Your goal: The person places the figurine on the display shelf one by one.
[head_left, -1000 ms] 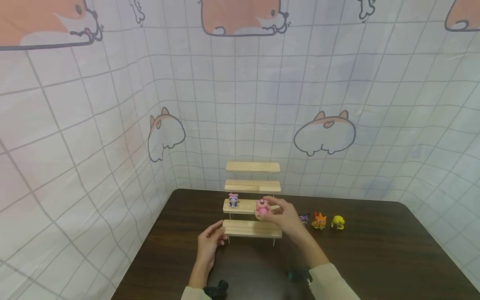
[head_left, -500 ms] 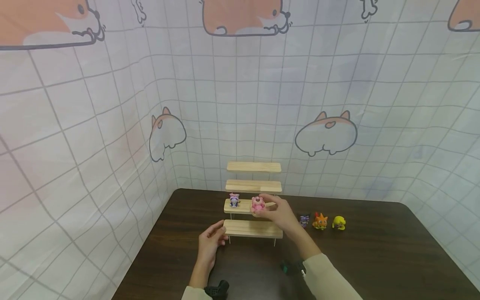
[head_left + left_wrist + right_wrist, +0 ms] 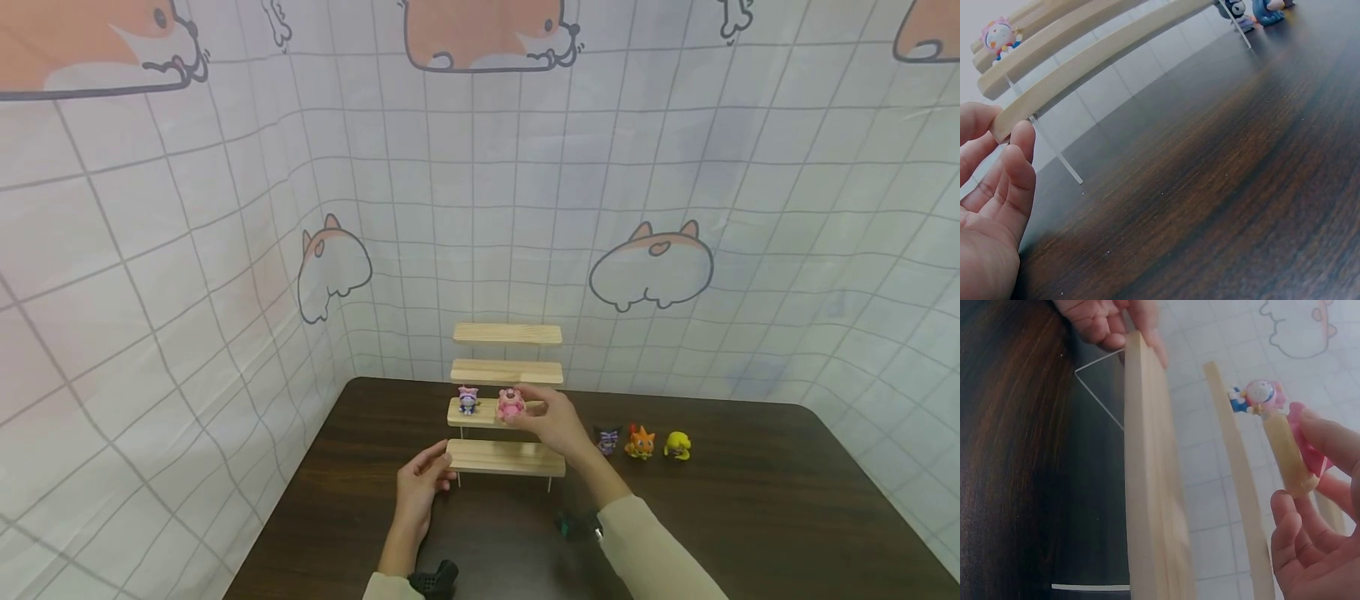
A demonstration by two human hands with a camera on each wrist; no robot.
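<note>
My left hand (image 3: 422, 485) grips the left end of the lowest board (image 3: 506, 457) of a wooden tiered display rack, with thumb and fingers on its edge in the left wrist view. My right hand (image 3: 551, 422) pinches a pink bear figurine (image 3: 511, 404), upright and facing me, by its right side. It overlaps the second board (image 3: 487, 412) from the bottom in the head view. A pale yellowish base (image 3: 1288, 456) shows under the pink figurine in the right wrist view. To its left, a small purple-and-pink figurine (image 3: 468, 401) stands on that second board.
Two higher boards (image 3: 507, 372) rise behind. On the dark wooden table (image 3: 750, 517), right of the rack, sit a dark purple figurine (image 3: 607, 440), an orange one (image 3: 641, 442) and a yellow one (image 3: 677, 446). A printed grid curtain (image 3: 525, 183) hangs behind the table.
My right hand has carried the pink bear figurine left along the second board, closer to the purple-and-pink figurine. My left hand has stayed on the lowest board's end.
</note>
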